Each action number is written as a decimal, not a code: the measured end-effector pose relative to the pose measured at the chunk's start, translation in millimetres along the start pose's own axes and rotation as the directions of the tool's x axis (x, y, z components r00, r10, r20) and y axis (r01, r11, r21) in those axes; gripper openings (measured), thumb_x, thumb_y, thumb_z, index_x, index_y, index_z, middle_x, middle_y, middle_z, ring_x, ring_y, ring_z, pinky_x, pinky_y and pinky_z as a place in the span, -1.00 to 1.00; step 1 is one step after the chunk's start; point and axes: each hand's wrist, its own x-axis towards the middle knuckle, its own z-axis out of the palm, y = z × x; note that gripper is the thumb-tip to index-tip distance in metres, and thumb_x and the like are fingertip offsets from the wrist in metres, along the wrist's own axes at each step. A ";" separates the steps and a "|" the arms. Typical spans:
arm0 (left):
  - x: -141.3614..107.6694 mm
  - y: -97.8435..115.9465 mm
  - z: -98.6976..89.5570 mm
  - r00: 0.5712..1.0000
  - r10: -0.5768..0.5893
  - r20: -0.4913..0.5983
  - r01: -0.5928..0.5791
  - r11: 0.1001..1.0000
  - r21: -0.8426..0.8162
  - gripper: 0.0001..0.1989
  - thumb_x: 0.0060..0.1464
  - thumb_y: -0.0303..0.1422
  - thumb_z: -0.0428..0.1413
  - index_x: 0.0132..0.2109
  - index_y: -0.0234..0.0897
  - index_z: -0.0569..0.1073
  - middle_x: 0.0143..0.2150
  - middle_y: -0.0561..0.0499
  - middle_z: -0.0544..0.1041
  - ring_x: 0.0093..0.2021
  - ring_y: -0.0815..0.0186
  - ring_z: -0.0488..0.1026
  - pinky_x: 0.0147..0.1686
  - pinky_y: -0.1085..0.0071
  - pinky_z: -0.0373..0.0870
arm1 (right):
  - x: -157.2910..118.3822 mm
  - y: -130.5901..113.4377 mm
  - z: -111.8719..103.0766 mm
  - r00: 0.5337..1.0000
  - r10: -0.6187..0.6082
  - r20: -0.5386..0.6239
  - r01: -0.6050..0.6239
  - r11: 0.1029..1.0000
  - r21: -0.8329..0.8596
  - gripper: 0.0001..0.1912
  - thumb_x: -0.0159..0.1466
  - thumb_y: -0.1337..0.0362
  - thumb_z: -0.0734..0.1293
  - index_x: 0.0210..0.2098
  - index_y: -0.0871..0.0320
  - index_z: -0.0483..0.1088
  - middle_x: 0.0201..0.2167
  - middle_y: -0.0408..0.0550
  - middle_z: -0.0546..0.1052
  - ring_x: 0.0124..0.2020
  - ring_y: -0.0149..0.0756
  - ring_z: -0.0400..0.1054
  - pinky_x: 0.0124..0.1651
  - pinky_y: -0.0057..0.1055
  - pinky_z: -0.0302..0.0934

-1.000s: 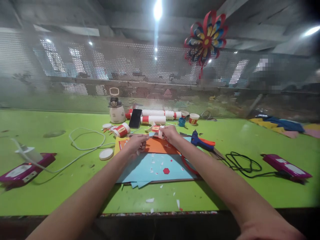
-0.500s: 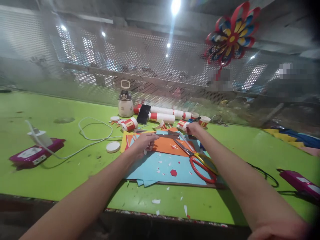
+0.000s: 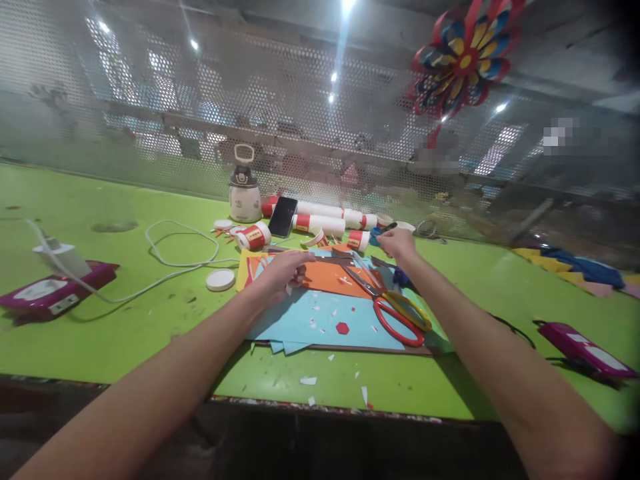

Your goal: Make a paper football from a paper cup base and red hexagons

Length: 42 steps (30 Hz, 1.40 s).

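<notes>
1. Your left hand (image 3: 281, 269) is curled loosely on the orange paper sheet (image 3: 334, 277), fingers bent in around a small white scrap of paper (image 3: 289, 287) that pokes out under the knuckles. It looks pinched, but I can't tell how tight.
2. Your right hand (image 3: 399, 244) is stretched out further back, fingertips closed on a small dark, blue-tipped thing (image 3: 381, 233). It's too blurry to say what it is.
3. Just left of that hand sits a small white paper cup with a red band (image 3: 358, 240).
4. Between your two hands, a bit nearer to you, red-and-yellow-handled scissors (image 3: 395, 312) lie on the light blue paper sheet (image 3: 320, 325).
5. Out past your left hand: a black phone (image 3: 283, 216) leaning on white rolls, and a round white lid (image 3: 221, 280) off to its left on the green table (image 3: 125, 320).
</notes>
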 end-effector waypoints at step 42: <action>-28.8 27.6 12.0 0.945 0.219 0.242 -0.301 0.871 0.388 -0.86 -0.02 -0.35 0.22 -0.36 -0.37 0.58 -0.39 -0.08 0.56 -0.34 0.31 0.43 -0.38 0.47 0.26 | -134.6 -45.1 9.6 0.662 -0.724 0.191 0.709 0.688 0.152 -0.85 0.27 0.36 0.29 -0.40 0.21 0.48 -0.55 -0.15 0.47 -0.57 -0.44 0.31 -0.51 -0.49 0.22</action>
